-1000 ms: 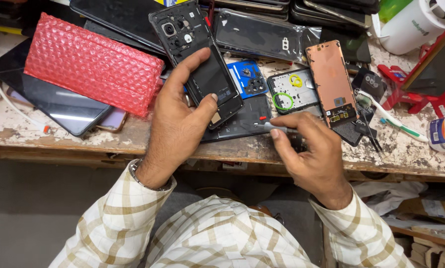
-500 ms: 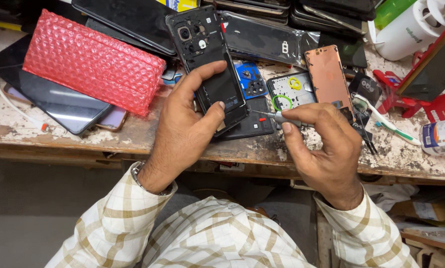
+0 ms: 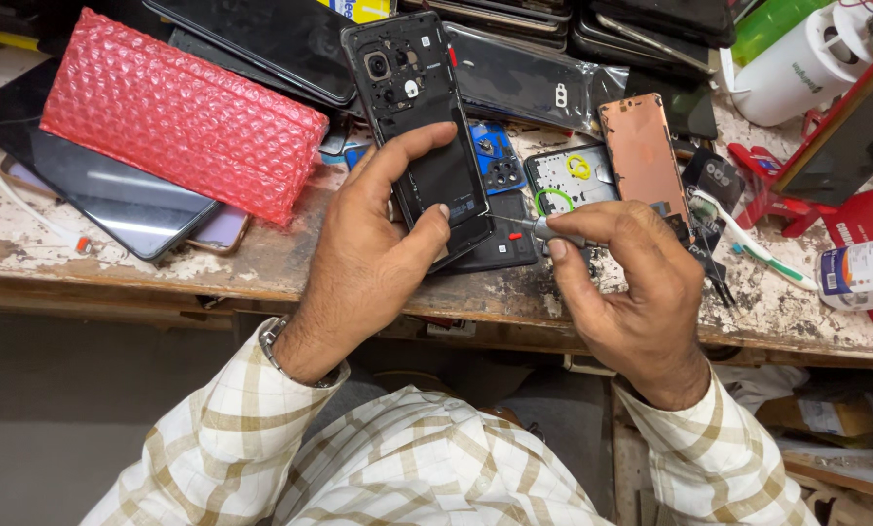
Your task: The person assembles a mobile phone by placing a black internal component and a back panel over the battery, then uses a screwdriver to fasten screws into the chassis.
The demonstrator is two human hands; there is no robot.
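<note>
At twelve o'clock over the counter, my left hand grips the opened black phone while my right hand pinches a small screwdriver, whose tip could slip and gouge the exposed board.

A worn wooden workbench above a plain grey floor

The workbench has a scuffed top with flaking pale paint and a bare brown wooden front edge running across the view. Its rear edge is piled with dark flat slabs, and a red bubble-wrap pouch lies toward its left end. Below the front edge, at the left, the floor is dull grey and unlit. At the lower right, cardboard boxes sit under the bench. The light is even and soft, without hard shadows.
</note>
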